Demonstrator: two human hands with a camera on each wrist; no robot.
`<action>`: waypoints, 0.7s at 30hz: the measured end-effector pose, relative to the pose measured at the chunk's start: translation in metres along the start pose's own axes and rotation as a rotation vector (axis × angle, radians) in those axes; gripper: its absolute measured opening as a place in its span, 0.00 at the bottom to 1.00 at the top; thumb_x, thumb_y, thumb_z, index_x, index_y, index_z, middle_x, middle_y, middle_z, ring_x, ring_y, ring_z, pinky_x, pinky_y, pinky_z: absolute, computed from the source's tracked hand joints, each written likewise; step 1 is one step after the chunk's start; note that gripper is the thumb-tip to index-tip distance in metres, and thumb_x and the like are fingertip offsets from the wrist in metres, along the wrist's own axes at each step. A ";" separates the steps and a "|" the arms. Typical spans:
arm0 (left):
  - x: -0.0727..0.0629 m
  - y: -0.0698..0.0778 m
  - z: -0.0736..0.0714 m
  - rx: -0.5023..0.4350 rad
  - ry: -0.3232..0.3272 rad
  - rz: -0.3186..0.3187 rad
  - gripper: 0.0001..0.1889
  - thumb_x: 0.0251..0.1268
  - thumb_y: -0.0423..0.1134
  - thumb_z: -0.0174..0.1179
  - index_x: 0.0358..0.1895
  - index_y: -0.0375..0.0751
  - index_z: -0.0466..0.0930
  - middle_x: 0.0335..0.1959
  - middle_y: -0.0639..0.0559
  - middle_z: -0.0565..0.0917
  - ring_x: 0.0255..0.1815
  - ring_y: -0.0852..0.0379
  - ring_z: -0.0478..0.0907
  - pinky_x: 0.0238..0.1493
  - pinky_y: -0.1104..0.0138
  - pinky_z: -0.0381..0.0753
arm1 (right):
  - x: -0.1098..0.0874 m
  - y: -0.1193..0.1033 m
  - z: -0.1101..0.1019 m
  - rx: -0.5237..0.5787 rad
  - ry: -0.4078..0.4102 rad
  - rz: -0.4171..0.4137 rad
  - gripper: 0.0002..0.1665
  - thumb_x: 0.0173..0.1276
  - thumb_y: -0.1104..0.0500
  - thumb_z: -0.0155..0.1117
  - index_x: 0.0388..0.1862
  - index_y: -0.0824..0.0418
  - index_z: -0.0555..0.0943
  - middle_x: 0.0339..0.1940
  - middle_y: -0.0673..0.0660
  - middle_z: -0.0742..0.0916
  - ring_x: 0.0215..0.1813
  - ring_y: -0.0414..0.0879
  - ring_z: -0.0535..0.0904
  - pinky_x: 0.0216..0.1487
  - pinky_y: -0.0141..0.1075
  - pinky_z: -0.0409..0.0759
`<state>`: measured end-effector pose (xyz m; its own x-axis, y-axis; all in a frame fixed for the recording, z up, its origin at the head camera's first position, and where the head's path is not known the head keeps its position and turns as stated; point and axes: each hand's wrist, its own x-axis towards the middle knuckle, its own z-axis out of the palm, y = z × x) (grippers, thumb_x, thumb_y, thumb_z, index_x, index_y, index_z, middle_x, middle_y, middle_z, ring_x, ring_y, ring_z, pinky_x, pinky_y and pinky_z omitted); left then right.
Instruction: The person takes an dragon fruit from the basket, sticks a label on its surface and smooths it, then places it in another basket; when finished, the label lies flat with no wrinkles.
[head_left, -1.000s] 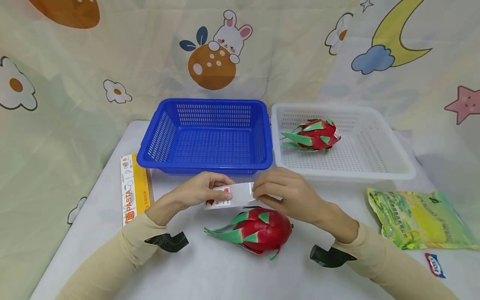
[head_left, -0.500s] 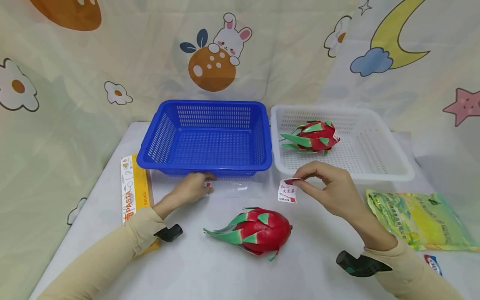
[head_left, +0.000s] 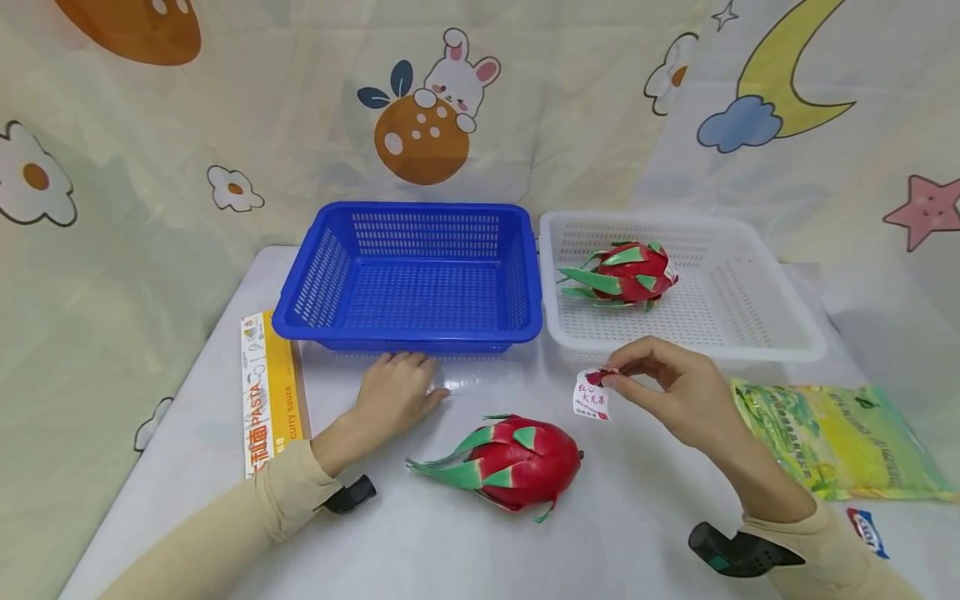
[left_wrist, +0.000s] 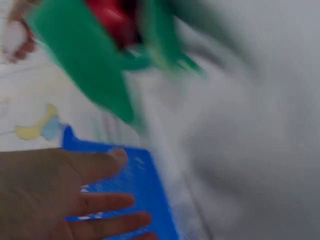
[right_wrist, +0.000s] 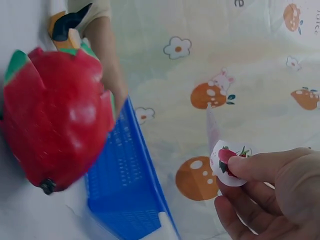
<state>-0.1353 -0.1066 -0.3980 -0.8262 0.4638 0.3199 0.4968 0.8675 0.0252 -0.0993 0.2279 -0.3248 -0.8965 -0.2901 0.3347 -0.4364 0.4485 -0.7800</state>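
Note:
A white sticker label [head_left: 591, 395] with red print and a fruit picture is pinched between the thumb and fingers of my right hand [head_left: 675, 400], above the table in front of the white basket. In the right wrist view the pinched label [right_wrist: 229, 164] shows its picture under the thumb. My left hand [head_left: 396, 392] lies low by the blue basket's front, beside a shiny clear strip [head_left: 480, 377]; its fingers look extended in the left wrist view. Nearest to both hands, a red dragon fruit [head_left: 525, 462] with green scales lies on the table, stem end to the right.
The blue basket [head_left: 408, 340] and the white basket [head_left: 686, 350] stand side by side at the back. A second dragon fruit [head_left: 633, 273] lies in the white one. Left is a pasta box [head_left: 273, 392]; right are a green-yellow bag [head_left: 840, 442] and a small packet [head_left: 867, 533].
The right hand has drawn the label off the strip and carried it right, then slightly lower. The left hand has put the strip down by the blue basket and its fingers have spread.

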 end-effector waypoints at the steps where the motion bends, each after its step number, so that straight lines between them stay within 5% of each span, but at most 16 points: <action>1: 0.000 0.007 -0.006 -0.079 -0.028 0.002 0.19 0.53 0.53 0.70 0.40 0.42 0.85 0.37 0.50 0.87 0.39 0.49 0.85 0.38 0.57 0.82 | -0.003 0.001 0.001 0.004 -0.016 0.033 0.14 0.57 0.72 0.70 0.41 0.61 0.82 0.36 0.44 0.85 0.40 0.35 0.82 0.48 0.21 0.79; 4: -0.001 0.030 -0.024 -0.328 -0.162 0.002 0.22 0.59 0.57 0.64 0.47 0.45 0.84 0.46 0.52 0.87 0.49 0.53 0.84 0.45 0.58 0.83 | -0.012 0.004 0.008 0.038 -0.078 0.086 0.11 0.59 0.69 0.69 0.41 0.61 0.82 0.36 0.45 0.85 0.40 0.35 0.82 0.47 0.23 0.79; 7: -0.001 0.049 -0.037 -0.483 -0.313 -0.006 0.28 0.59 0.64 0.60 0.54 0.47 0.81 0.51 0.56 0.85 0.54 0.57 0.81 0.50 0.59 0.82 | -0.019 0.008 0.019 0.114 -0.147 0.106 0.09 0.60 0.68 0.69 0.40 0.61 0.81 0.36 0.48 0.86 0.39 0.38 0.82 0.45 0.27 0.81; 12: 0.000 0.066 -0.041 -0.512 -0.455 -0.030 0.39 0.49 0.70 0.64 0.62 0.50 0.75 0.56 0.57 0.82 0.54 0.59 0.78 0.46 0.59 0.81 | -0.027 0.013 0.034 0.154 -0.219 0.162 0.08 0.61 0.65 0.69 0.39 0.57 0.81 0.36 0.50 0.86 0.38 0.40 0.83 0.43 0.31 0.82; 21: -0.002 0.070 -0.031 -0.547 -0.504 -0.031 0.34 0.51 0.64 0.66 0.59 0.50 0.75 0.53 0.57 0.81 0.49 0.61 0.78 0.41 0.65 0.80 | -0.036 0.017 0.046 0.134 -0.224 0.256 0.11 0.59 0.61 0.72 0.40 0.55 0.81 0.36 0.51 0.85 0.37 0.41 0.83 0.43 0.32 0.83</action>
<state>-0.0907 -0.0519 -0.3678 -0.7985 0.5808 -0.1582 0.4238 0.7291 0.5374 -0.0707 0.2070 -0.3745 -0.9300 -0.3674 0.0077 -0.1732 0.4197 -0.8910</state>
